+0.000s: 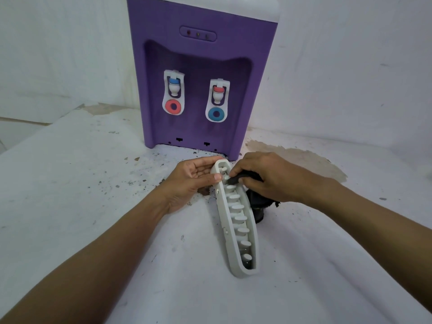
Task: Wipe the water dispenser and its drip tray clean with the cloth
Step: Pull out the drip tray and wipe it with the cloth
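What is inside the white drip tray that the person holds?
A row of white oval pegs runs along the drip tray. At its far end the right hand pushes a dark cloth inside. The tray floor under the cloth is hidden.

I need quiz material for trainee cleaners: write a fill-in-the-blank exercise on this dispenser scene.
1. The water dispenser has a ____ body.
2. The left hand steadies the drip tray while the right hand presses a dark ____ into it.
3. The dispenser's front carries ____ taps.
Missing words: purple; cloth; two.
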